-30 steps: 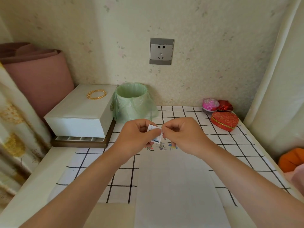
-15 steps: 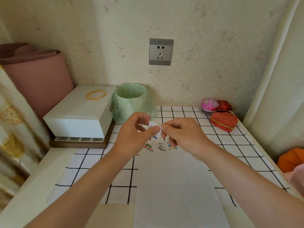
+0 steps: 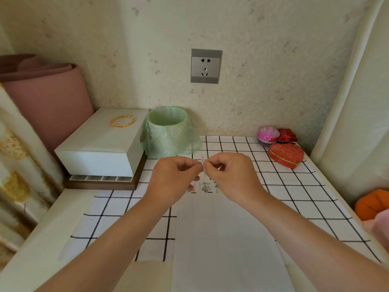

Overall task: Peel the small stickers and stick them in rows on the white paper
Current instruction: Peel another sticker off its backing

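Observation:
A white paper [image 3: 223, 239] lies on the checked tablecloth in front of me. Three small stickers [image 3: 205, 187] sit in a row along its far edge, partly hidden by my hands. Above them I hold a small sticker piece [image 3: 203, 168] edge-on between both hands. My left hand [image 3: 175, 179] pinches it from the left with thumb and forefinger. My right hand [image 3: 230, 175] pinches it from the right. Which part is sticker and which is backing I cannot tell.
A green-lined small bin [image 3: 168, 131] stands behind my hands. A white box [image 3: 101, 144] with gold bangles [image 3: 122, 121] sits at the back left. A red heart-shaped box [image 3: 286, 154] and a pink round tin [image 3: 268, 134] are at the back right.
Both hands have lifted slightly and the sticker piece has turned edge-on to me; its printed blue face no longer shows. The row of stuck stickers is more exposed.

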Motion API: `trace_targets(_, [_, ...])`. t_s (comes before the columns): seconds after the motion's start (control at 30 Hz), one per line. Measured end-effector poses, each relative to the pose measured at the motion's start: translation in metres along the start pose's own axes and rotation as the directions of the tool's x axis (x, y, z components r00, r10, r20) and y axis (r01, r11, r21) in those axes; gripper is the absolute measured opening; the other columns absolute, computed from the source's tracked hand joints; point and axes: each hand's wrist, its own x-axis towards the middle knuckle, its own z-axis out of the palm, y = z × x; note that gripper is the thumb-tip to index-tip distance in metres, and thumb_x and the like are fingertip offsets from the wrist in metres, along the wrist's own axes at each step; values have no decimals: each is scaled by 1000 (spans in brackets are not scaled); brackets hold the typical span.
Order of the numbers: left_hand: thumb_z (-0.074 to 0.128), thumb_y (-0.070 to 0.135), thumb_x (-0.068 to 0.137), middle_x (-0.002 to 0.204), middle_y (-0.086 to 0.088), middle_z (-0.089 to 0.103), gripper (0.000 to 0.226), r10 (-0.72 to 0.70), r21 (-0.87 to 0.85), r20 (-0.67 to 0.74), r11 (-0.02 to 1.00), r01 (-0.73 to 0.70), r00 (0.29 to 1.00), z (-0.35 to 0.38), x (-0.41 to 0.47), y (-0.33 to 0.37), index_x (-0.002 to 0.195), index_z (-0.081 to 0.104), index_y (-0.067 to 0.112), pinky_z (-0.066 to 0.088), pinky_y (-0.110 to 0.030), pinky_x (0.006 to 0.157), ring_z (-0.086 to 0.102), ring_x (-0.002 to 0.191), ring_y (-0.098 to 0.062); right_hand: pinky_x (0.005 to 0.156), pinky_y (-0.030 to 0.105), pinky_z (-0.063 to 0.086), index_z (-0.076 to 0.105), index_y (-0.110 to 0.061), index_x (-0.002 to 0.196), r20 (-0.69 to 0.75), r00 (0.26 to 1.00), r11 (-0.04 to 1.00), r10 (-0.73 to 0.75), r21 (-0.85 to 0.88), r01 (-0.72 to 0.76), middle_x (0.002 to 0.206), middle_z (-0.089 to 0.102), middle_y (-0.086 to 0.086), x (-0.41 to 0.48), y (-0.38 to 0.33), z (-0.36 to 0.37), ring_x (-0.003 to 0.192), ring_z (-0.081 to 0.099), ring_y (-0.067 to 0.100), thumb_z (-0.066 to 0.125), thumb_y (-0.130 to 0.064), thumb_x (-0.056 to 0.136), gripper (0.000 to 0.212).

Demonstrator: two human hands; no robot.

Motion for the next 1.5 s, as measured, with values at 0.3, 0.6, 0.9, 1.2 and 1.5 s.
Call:
trace_targets(0.3, [70, 13, 89, 79, -1, 76, 8, -55, -38, 45, 998, 57, 997, -9, 0, 2, 87, 77, 11, 58, -26, 57, 74, 73, -15, 56, 27, 51, 77, -30, 76, 7, 1000, 1000, -12, -29, 12, 71, 71, -21, -2, -3, 5, 52, 61, 8, 67, -25, 89, 17])
trace_targets(0.6, [67, 13, 91, 82, -4, 75, 8, -30, 3, 47, 1000, 30, 998, -15, 0, -1, 86, 74, 11, 58, -25, 55, 74, 72, -13, 53, 19, 46, 76, -28, 72, -5, 999, 999, 36, 32, -36, 69, 69, -19, -2, -10, 13, 49, 58, 4, 68, -21, 89, 20])
trace_targets(0.9, [69, 13, 91, 86, -5, 76, 9, -72, -106, 99, 991, 83, 992, -20, -2, 4, 88, 77, 9, 59, -29, 57, 74, 79, -19, 46, 20, 44, 69, -36, 63, 2, 998, 995, 65, 73, -65, 71, 72, -10, -3, -17, 11, 45, 58, 8, 67, -19, 90, 32])
trace_targets(1.2, [65, 17, 94, 92, -7, 74, 11, -24, -21, 124, 999, 27, 992, -23, -1, 0, 91, 72, 10, 60, -31, 57, 74, 78, -14, 56, 30, 54, 76, -32, 75, 7, 998, 998, 58, 33, -58, 75, 73, -15, -3, -15, 14, 51, 61, 8, 68, -24, 90, 19])
trace_targets(1.5, [62, 19, 96, 104, -6, 67, 12, -54, -50, 150, 997, 63, 987, -20, -1, 2, 91, 68, 10, 60, -34, 57, 74, 80, -14, 46, 23, 45, 72, -23, 68, 43, 989, 980, 141, 137, -146, 71, 71, -5, -3, -20, 13, 45, 57, 11, 66, -19, 91, 25])
